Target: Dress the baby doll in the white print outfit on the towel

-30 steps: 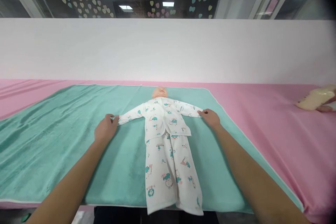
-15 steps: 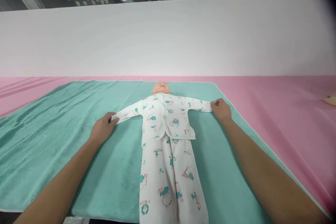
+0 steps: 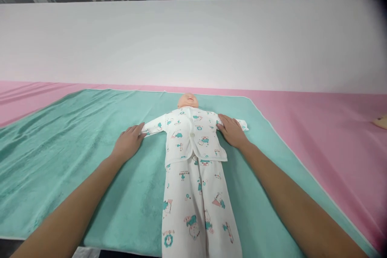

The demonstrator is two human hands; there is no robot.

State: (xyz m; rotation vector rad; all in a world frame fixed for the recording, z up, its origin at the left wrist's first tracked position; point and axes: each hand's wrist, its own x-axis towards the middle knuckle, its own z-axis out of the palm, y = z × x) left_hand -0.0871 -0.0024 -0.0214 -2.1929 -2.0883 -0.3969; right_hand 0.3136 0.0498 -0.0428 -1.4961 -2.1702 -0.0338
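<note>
A baby doll [image 3: 188,100] lies on its back in the middle, its head at the far end. It wears a white printed jacket [image 3: 181,145] with long sleeves stretched out to both sides, and matching trousers [image 3: 184,209] that run out of view at the bottom. My left hand [image 3: 129,141] lies flat over the end of the left sleeve, fingers extended. Across the right sleeve rests my right hand [image 3: 232,130], fingers straight, with the cuff [image 3: 243,124] showing beyond it. Neither hand grips the cloth.
Beneath the doll spreads a teal blanket [image 3: 121,193] over a pink sheet [image 3: 338,137]. A low white wall [image 3: 193,44] stands behind, with a dark window above it bearing heart shapes. At the far right edge a small tan object [image 3: 380,122] is partly visible.
Both hands have let go of the sleeve ends they were pinching. My right hand has moved inward along the sleeve and flattened; my left has shifted slightly right and lies on the cuff.
</note>
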